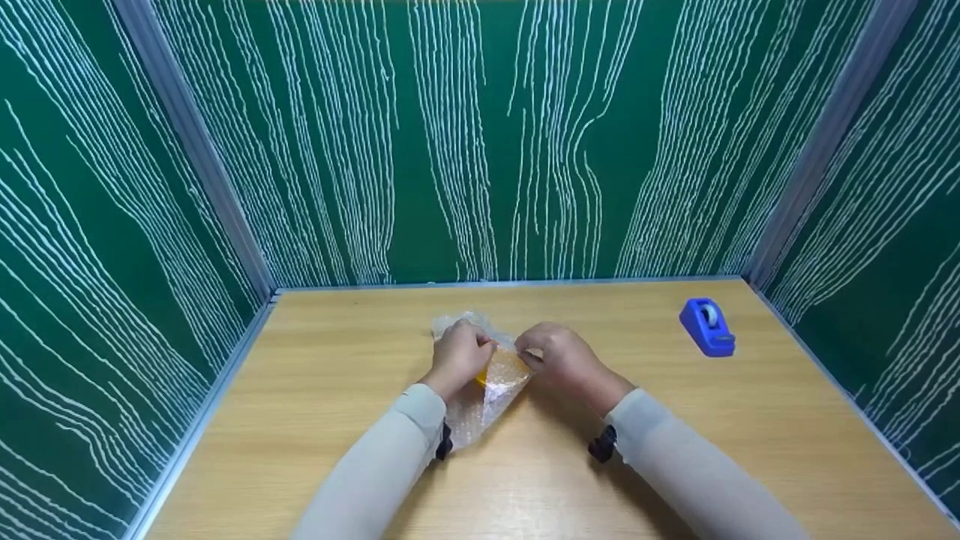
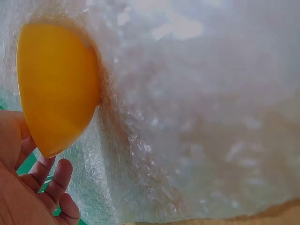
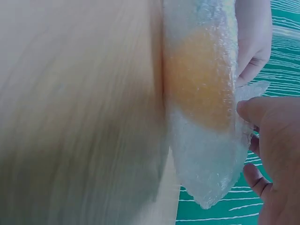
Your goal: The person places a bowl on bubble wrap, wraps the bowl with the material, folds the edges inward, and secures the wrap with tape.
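Observation:
A smooth yellow-orange bowl (image 2: pixel 58 89) stands tilted on its side in a sheet of clear bubble wrap (image 1: pixel 469 420) near the middle of the table. One side of it shows bare in the left wrist view; in the right wrist view the wrap covers it. My left hand (image 1: pixel 459 354) grips the bowl at its rim, fingers bent under the edge (image 2: pixel 40 183). From the other side, my right hand (image 1: pixel 561 356) pinches the edge of the wrap between thumb and fingers (image 3: pixel 255 108). The wrap's loose end hangs toward the front of the table.
A blue tape dispenser (image 1: pixel 707 328) with a roll in it stands at the back right of the wooden table (image 1: pixel 322 405). Green panels (image 1: pixel 405 210) with white wavy lines rise along the back and both sides, joined by grey posts (image 1: pixel 196 142).

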### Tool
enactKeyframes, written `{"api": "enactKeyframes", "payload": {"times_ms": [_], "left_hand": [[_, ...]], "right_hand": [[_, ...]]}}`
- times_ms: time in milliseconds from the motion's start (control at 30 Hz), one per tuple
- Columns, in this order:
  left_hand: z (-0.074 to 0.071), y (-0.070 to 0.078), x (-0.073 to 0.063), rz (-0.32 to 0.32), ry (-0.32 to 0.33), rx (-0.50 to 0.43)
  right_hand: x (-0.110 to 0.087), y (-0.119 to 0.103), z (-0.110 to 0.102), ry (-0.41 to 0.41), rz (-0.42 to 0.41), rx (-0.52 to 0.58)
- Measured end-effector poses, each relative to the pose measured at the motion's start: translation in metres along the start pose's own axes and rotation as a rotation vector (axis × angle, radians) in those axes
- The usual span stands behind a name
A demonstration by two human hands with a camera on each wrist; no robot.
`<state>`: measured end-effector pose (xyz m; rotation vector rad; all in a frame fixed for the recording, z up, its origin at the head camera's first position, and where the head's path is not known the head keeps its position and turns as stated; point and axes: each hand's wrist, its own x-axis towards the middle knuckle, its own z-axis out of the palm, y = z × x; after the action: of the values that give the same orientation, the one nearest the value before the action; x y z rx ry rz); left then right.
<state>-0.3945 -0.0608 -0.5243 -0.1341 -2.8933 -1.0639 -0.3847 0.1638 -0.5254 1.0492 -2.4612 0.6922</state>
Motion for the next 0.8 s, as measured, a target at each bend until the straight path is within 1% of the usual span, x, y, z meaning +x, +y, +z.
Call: {"api": "enactKeyframes", "payload": {"times_ms": [33, 133, 267, 300, 433, 600, 700, 800], "left_hand": [[0.0, 0.0, -0.001, -0.002, 0.003, -0.005], [0.0, 0.001, -0.002, 0.021, 0.027, 0.026], [0.001, 0.001, -0.003, 0.058, 0.06, 0.071], [0.001, 0.001, -0.003, 0.054, 0.057, 0.068], [0.003, 0.001, -0.003, 0.022, 0.032, 0.047], [0.003, -0.001, -0.001, -0.043, -0.002, -0.012], [-0.002, -0.002, 0.0, -0.078, -0.003, -0.058], [-0.01, -0.006, 0.002, -0.106, 0.005, -0.117]], "right_hand": [[-0.001, 0.0, 0.0, -0.006, -0.007, 0.005], [-0.005, 0.001, -0.001, -0.034, -0.036, -0.003], [-0.008, 0.003, -0.003, -0.097, -0.108, -0.053], [-0.009, 0.003, -0.004, -0.115, -0.124, -0.063], [-0.011, 0.005, -0.006, -0.184, -0.162, -0.091], [-0.012, 0.005, -0.008, -0.233, -0.159, -0.117], [-0.012, 0.004, -0.009, -0.255, -0.146, -0.13], [-0.012, 0.004, -0.01, -0.272, -0.131, -0.13]]}}
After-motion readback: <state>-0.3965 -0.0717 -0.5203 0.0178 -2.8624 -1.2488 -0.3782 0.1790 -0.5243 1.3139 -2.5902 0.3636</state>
